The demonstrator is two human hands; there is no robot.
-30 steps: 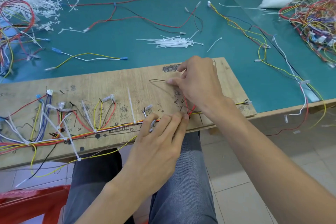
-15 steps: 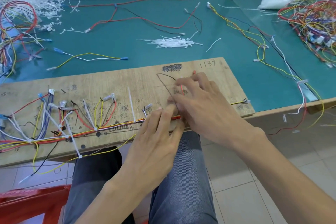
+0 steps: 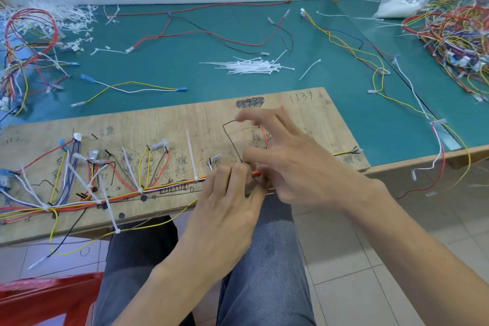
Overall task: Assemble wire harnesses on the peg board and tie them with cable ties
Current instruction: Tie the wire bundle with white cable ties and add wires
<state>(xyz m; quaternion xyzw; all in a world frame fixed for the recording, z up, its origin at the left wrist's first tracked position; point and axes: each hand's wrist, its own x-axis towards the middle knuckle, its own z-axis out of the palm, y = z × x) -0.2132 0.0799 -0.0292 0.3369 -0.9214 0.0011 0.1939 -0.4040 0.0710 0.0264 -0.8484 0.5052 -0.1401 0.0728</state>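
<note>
The bundle [image 3: 158, 188] runs along the front edge of the board [image 3: 158, 124], already tied at several spots. Our left hand [image 3: 230, 198] lies fingers-down on its right end. Whether thumb and forefinger pinch the brown wire [image 3: 229, 137] we cannot tell. Our right hand [image 3: 291, 167] hovers spread and blurred over the red wire [image 3: 265, 135]. These wires look light, limp and springy. We judge they want holding close to the bundle, where a tie would go, not by their loose ends.

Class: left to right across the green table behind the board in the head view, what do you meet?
Looped red wire, yellow-and-white lead with blue terminals, bundle of white plastic cable ties, tangled heap of multicoloured wires.
</note>
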